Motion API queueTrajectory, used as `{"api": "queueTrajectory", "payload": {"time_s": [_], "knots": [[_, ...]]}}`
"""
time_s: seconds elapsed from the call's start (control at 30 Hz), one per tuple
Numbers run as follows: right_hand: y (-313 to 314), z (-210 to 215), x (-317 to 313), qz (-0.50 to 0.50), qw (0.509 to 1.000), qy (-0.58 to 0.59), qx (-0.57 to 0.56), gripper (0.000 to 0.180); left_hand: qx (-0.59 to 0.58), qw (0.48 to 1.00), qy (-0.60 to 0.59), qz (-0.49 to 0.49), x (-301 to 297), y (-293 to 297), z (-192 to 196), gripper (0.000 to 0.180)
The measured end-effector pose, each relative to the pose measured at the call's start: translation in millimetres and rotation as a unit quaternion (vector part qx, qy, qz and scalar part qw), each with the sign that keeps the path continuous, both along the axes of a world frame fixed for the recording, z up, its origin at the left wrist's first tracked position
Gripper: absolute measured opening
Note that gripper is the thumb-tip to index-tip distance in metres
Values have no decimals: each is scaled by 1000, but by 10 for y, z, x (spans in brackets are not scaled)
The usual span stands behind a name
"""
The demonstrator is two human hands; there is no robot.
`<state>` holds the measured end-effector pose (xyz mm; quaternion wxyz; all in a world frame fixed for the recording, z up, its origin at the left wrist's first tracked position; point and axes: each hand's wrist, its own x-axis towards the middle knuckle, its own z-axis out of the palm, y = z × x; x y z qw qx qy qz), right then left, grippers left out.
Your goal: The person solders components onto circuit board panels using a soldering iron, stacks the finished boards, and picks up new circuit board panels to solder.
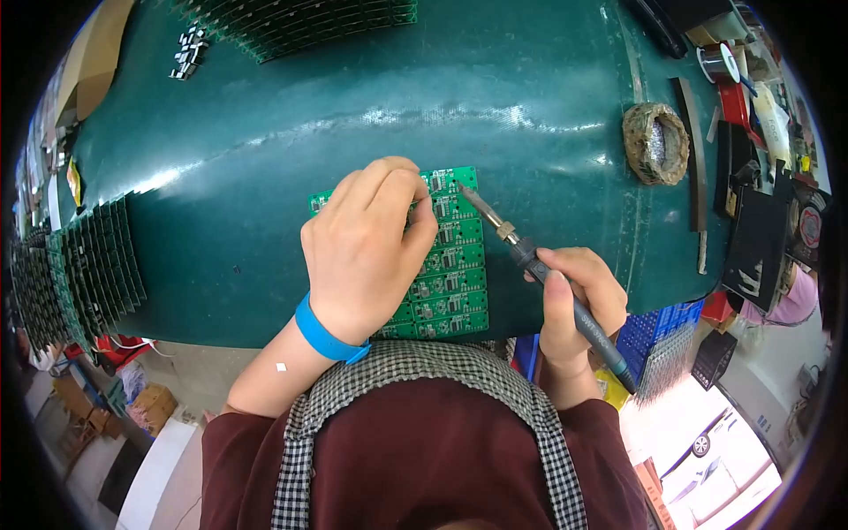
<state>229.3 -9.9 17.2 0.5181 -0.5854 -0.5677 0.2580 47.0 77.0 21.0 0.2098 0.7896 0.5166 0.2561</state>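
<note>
A green circuit board panel (455, 259), split into rows of small identical boards, lies flat near the table's front edge. My right hand (579, 296) is closed around the dark handle of a soldering iron (530, 256), whose tip meets the panel's upper right part. Over the panel's left side, my left hand (367, 234) is closed with the fingertips pinched together close to the tip. Whatever those fingertips hold is too small or hidden to name. The left hand covers much of the panel.
Stacks of circuit boards stand on the green table (530, 97), one at the left (93, 265) and one at the far side (327, 26). Small metallic parts (188, 51) lie far left. At the right are a round, crusted holder (655, 144), a dark bar (692, 155) and a wire spool (718, 64).
</note>
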Motion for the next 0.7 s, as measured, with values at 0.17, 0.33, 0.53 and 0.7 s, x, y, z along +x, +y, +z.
{"api": "queueTrajectory", "payload": {"time_s": [0.17,0.33,0.53,0.7], "knots": [[58,-3,-25,8,1000,-26,2,12,-40,999,-9,3,-10,8,-6,11],[93,-14,-35,23,999,-46,12,13,-20,1000,4,11,7,1,-22,11],[108,-35,-46,27,998,-47,14,14,28,1000,-2,-5,-4,16,-87,13],[105,-32,-62,24,999,-43,7,14,46,999,-2,-7,5,19,-101,13]]}}
